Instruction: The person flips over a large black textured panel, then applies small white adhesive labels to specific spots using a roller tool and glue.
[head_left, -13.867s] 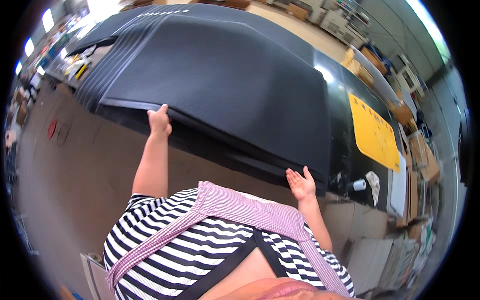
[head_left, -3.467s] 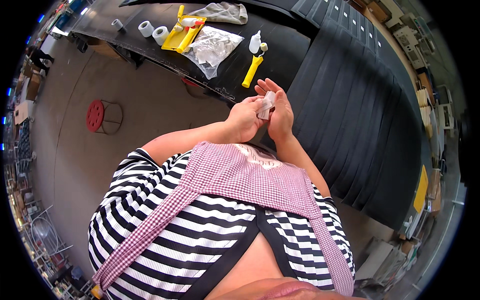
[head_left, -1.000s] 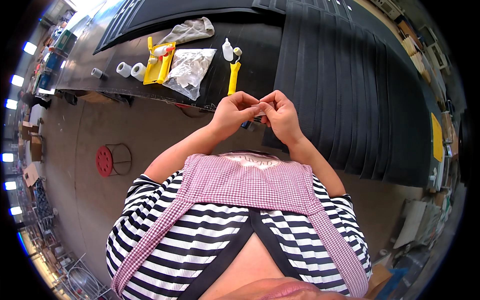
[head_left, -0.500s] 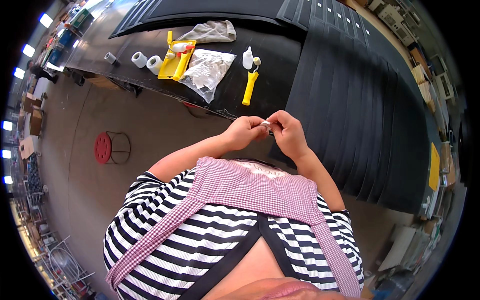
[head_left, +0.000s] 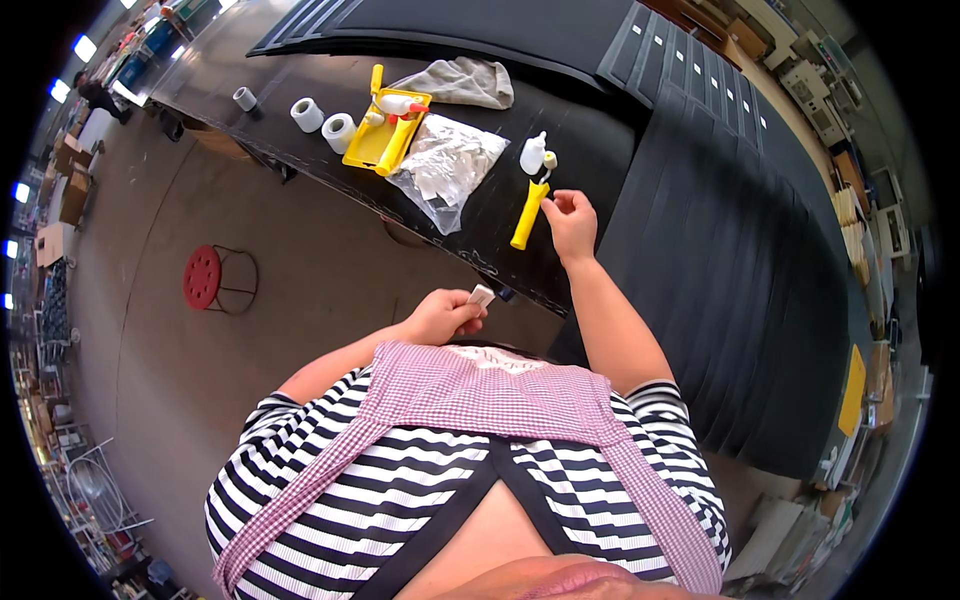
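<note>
My left hand (head_left: pixel 442 315) stays close to my chest and pinches a small white piece (head_left: pixel 481 295) between thumb and fingers. My right hand (head_left: pixel 570 217) is stretched out over the black table (head_left: pixel 300 150), fingers curled, right beside a yellow-handled tool (head_left: pixel 527 213). Whether something tiny sits between its fingertips I cannot tell. Just past the tool stands a small white bottle (head_left: pixel 533 153). To the left of it lies a clear plastic bag (head_left: pixel 443 168) of white pieces.
A yellow tray (head_left: pixel 383 130) with a roller, two white tape rolls (head_left: pixel 322 122), a grey roll (head_left: pixel 244 98) and a grey cloth (head_left: pixel 463 82) lie further left on the table. Stacked black ribbed panels (head_left: pixel 740 250) fill the right. A red stool (head_left: pixel 205 277) stands on the floor.
My hands were together in front of my chest. They have parted: the right hand reached out to the table by the yellow tool, the left stayed back with the white piece.
</note>
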